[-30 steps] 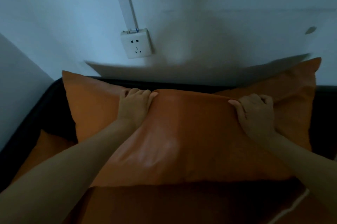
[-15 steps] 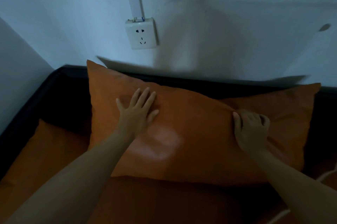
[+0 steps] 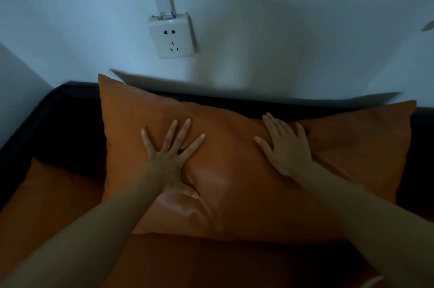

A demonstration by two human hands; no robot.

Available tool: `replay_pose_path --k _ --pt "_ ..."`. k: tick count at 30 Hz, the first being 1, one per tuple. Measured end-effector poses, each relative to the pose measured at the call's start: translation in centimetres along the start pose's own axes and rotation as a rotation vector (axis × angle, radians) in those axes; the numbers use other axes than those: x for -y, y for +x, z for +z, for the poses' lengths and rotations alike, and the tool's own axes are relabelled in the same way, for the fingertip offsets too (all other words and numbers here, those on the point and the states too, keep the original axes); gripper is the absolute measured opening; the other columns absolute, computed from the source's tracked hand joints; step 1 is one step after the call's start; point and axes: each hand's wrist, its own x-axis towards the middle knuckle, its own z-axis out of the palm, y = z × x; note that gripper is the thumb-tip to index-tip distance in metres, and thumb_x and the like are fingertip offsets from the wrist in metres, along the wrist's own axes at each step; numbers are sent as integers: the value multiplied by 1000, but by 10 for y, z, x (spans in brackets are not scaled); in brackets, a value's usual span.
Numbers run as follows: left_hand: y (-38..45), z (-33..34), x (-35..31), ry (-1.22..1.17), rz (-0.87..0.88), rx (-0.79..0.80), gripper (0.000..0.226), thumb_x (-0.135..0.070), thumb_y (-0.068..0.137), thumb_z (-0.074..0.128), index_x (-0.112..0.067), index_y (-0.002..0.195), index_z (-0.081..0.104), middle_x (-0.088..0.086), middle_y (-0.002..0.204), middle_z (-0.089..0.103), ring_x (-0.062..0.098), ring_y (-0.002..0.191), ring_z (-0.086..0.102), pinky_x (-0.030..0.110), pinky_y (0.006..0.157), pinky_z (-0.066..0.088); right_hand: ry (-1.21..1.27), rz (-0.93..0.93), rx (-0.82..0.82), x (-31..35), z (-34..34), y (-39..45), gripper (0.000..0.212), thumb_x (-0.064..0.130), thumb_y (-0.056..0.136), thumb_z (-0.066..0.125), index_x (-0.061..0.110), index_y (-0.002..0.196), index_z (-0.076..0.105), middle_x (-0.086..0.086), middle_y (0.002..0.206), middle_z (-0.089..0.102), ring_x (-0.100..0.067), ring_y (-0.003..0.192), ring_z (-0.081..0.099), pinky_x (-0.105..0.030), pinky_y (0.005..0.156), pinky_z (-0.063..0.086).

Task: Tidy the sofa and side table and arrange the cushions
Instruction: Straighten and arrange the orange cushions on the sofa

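Pressing front orange cushion [image 3: 234,170] against sofa back [image 3: 70,104] with left hand [image 3: 169,154] and right hand [image 3: 286,149], fingers splayed flat and gripping nothing (second cushion [image 3: 364,137] propped behind), risking slumping forward once released, the slick cover sliding under uneven pressure.

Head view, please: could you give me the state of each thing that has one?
Front cushion: leaning against the sofa back, dented under the palm.
Rear cushion: partly hidden behind it.
Left hand: fingers spread, pressing the front cushion.
Right hand: flat, on it.
Wall socket: nothing plugged in.
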Motion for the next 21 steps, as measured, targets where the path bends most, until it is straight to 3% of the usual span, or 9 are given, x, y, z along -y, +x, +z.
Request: replay_pose_path --k 5,10,13,16,18,21 --pt "8 8 -8 49 -31 122 148 -95 34 55 -43 131 -44 1 141 -53 28 131 -46 82 90 -14 16 -24 -221 1 35 -3 57 48 100 19 22 151 26 1 159 21 -19 142 30 -56 115 12" --pt "23 27 -15 125 -105 181 153 -92 35 59 -38 122 -54 5 136 -57 31 131 -46 84 89 -12 127 -286 -413 4 39 2 48 32 100 33 21 146 37 0 156 28 -15 141 33 -59 110 17" --pt "30 36 -20 166 -149 183 153 -92 36 58 -34 119 -57 7 136 -57 32 133 -43 84 91 -8 95 -339 -426 14 32 -27 50 39 96 43 23 143 44 -1 156 28 -17 144 26 -59 111 15" --pt "32 43 -21 194 -164 151 154 -94 34 55 -32 119 -57 8 137 -56 32 134 -41 85 92 -5 -5 -277 -326 13 55 -83 65 59 90 46 28 146 38 3 158 25 -23 146 20 -68 108 13" --pt "30 49 -18 174 -156 67 158 -94 25 54 -34 128 -51 7 145 -47 30 140 -32 84 92 -4 -86 -267 -265 3 80 -101 72 69 85 47 33 146 36 4 157 26 -26 145 22 -75 104 10" --pt "29 53 -10 136 -124 4 166 -91 12 54 -34 147 -24 7 161 -11 30 148 -3 85 92 -2 -175 -234 -182 -6 97 -75 78 74 81 44 36 148 28 6 159 19 -27 145 18 -78 101 2"
